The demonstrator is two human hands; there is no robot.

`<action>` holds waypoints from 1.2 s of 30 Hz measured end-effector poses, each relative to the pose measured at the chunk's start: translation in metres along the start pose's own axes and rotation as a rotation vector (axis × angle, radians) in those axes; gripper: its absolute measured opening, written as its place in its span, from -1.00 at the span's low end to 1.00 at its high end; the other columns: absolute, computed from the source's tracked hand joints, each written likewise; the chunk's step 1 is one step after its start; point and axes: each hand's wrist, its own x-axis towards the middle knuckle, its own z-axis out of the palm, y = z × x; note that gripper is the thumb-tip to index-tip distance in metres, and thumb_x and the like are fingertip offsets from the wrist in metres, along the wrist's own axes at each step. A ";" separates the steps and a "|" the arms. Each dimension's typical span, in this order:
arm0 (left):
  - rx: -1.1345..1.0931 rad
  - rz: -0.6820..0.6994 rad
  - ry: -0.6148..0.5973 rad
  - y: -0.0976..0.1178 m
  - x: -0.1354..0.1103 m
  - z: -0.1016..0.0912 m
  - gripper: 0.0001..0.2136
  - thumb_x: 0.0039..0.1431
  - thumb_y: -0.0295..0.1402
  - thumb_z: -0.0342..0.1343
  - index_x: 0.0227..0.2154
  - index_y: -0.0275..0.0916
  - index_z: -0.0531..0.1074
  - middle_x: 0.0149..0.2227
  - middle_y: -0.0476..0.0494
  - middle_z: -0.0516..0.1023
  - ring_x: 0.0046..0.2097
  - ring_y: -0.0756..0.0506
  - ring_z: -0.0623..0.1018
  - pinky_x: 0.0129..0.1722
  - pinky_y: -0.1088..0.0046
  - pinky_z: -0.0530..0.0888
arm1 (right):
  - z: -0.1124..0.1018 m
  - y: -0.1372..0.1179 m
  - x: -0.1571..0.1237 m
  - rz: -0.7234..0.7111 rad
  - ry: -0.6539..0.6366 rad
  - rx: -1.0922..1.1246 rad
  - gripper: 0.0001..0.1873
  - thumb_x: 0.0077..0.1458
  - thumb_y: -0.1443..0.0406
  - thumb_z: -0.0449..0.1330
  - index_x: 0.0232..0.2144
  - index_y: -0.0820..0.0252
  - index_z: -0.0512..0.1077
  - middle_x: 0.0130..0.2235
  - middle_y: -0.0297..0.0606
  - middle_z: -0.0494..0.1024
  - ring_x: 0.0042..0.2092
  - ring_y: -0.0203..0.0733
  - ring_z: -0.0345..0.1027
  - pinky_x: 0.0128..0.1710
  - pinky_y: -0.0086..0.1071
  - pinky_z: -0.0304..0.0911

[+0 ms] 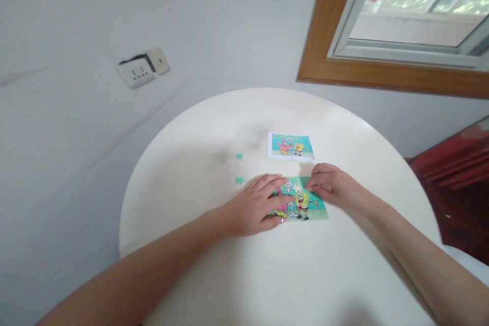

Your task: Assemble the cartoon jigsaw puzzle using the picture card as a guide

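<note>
A nearly filled jigsaw puzzle [320, 214] with cartoon figures on a teal ground lies flat on the white round table [290, 275]. Over its left part rests my left hand [256, 205], palm down with fingers spread, covering much of the pink figure. A small white gap shows in the puzzle above the yellow figure. Just right of that gap, my right hand [330, 182] has its thumb and fingers pinched together at the puzzle's upper edge. Whatever is between those fingertips is too small to make out. Two loose teal puzzle pieces, an upper one [239, 156] and a lower one [239, 181], lie left of the puzzle.
Beyond the puzzle lies a printed reference picture [292, 146] with the same figures. Grey smudges mark the tabletop near the loose pieces. Behind the table is a white wall with a socket [136, 72], and a wood-framed window [382, 74] is at upper right. Red fabric [454, 158] hangs at right.
</note>
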 end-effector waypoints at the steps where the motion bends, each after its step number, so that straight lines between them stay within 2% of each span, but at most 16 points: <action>1: 0.001 -0.002 -0.002 0.000 0.000 0.000 -0.57 0.28 -0.16 0.04 0.17 -0.12 0.33 0.30 -0.26 0.21 0.34 -0.28 0.14 0.31 0.04 0.11 | 0.000 0.000 0.000 -0.002 -0.005 0.002 -0.82 0.16 0.37 0.14 -0.35 0.16 0.57 -0.35 -0.19 0.47 -0.31 -0.19 0.39 -0.31 -0.35 0.33; 7: 0.031 0.026 -0.006 0.000 0.000 0.000 -0.54 0.28 -0.04 0.00 0.16 -0.09 0.33 0.26 -0.22 0.28 0.33 -0.27 0.14 0.33 0.00 0.01 | 0.002 -0.001 -0.004 0.062 0.085 0.074 -0.83 0.18 0.35 0.13 -0.28 0.15 0.55 -0.30 -0.18 0.50 -0.27 -0.18 0.41 -0.26 -0.31 0.37; 10: 0.026 0.029 0.070 -0.003 0.001 -0.010 -0.63 0.32 -0.11 -0.01 0.09 -0.12 0.38 0.23 -0.19 0.33 0.30 -0.23 0.20 0.32 0.05 0.04 | -0.001 -0.008 0.002 0.094 0.125 0.121 -0.81 0.19 0.36 0.11 -0.27 0.16 0.55 -0.28 -0.16 0.51 -0.23 -0.16 0.43 -0.23 -0.29 0.39; 13: -0.006 -0.056 0.260 -0.015 0.000 -0.029 -0.75 0.35 -0.30 -0.07 -0.01 -0.17 0.42 0.08 -0.18 0.45 0.16 -0.15 0.34 0.22 0.16 0.23 | -0.001 -0.022 0.020 0.067 0.087 0.134 -0.78 0.21 0.36 0.10 -0.24 0.14 0.55 -0.26 -0.16 0.53 -0.19 -0.16 0.44 -0.17 -0.26 0.38; 15: -0.006 -0.176 0.455 -0.027 -0.003 -0.042 -0.76 0.36 -0.36 -0.12 -0.08 -0.21 0.43 -0.06 -0.18 0.51 0.04 -0.13 0.42 0.11 0.20 0.32 | 0.005 -0.035 0.038 0.023 0.000 0.097 -0.78 0.20 0.34 0.13 -0.15 0.14 0.55 -0.22 -0.16 0.54 -0.16 -0.15 0.43 -0.10 -0.22 0.37; 17: 0.021 -0.288 0.644 -0.040 -0.006 -0.051 -0.77 0.36 -0.39 -0.13 -0.13 -0.22 0.43 -0.14 -0.18 0.51 -0.02 -0.13 0.43 0.06 0.22 0.34 | 0.015 -0.048 0.057 -0.031 -0.067 0.033 -0.75 0.18 0.34 0.16 -0.11 0.14 0.54 -0.16 -0.13 0.55 -0.11 -0.11 0.42 -0.04 -0.17 0.33; 20: 0.043 -0.382 0.800 -0.056 -0.011 -0.056 -0.78 0.35 -0.39 -0.13 -0.18 -0.21 0.44 -0.18 -0.14 0.52 -0.06 -0.12 0.44 0.04 0.23 0.35 | 0.034 -0.065 0.085 -0.062 -0.095 -0.035 -0.72 0.21 0.26 0.16 -0.06 0.15 0.52 -0.11 -0.10 0.54 -0.06 -0.07 0.38 0.00 -0.15 0.30; 23: 0.033 -0.401 0.836 -0.062 -0.013 -0.054 -0.79 0.33 -0.42 -0.12 -0.20 -0.22 0.44 -0.19 -0.13 0.52 -0.07 -0.11 0.44 0.04 0.25 0.35 | 0.050 -0.074 0.106 -0.075 -0.101 -0.084 -0.67 0.23 0.21 0.15 0.00 0.19 0.48 -0.10 -0.08 0.51 -0.03 -0.05 0.35 0.04 -0.14 0.26; 26: 0.019 -0.376 0.818 -0.060 -0.013 -0.049 -0.79 0.32 -0.45 -0.11 -0.18 -0.24 0.44 -0.19 -0.14 0.50 -0.07 -0.11 0.44 0.03 0.27 0.35 | 0.058 -0.073 0.121 -0.088 -0.124 -0.116 -0.65 0.18 0.25 0.21 0.00 0.22 0.48 -0.11 -0.07 0.49 -0.05 -0.04 0.33 0.03 -0.14 0.26; 31: -0.001 -0.358 0.793 -0.056 -0.011 -0.046 -0.80 0.30 -0.48 -0.08 -0.17 -0.24 0.44 -0.18 -0.14 0.48 -0.07 -0.11 0.43 0.01 0.29 0.35 | 0.061 -0.065 0.131 -0.118 -0.145 -0.027 -0.74 0.08 0.36 0.28 -0.13 0.16 0.54 -0.14 -0.12 0.47 -0.08 -0.09 0.33 0.02 -0.18 0.27; 36: -0.017 -0.367 0.828 -0.056 -0.011 -0.048 -0.80 0.30 -0.49 -0.07 -0.18 -0.25 0.45 -0.19 -0.15 0.49 -0.08 -0.11 0.43 0.01 0.29 0.34 | 0.058 -0.068 0.135 -0.123 -0.175 0.083 -0.79 0.01 0.48 0.28 -0.27 0.17 0.54 -0.20 -0.16 0.49 -0.07 -0.09 0.33 0.02 -0.17 0.25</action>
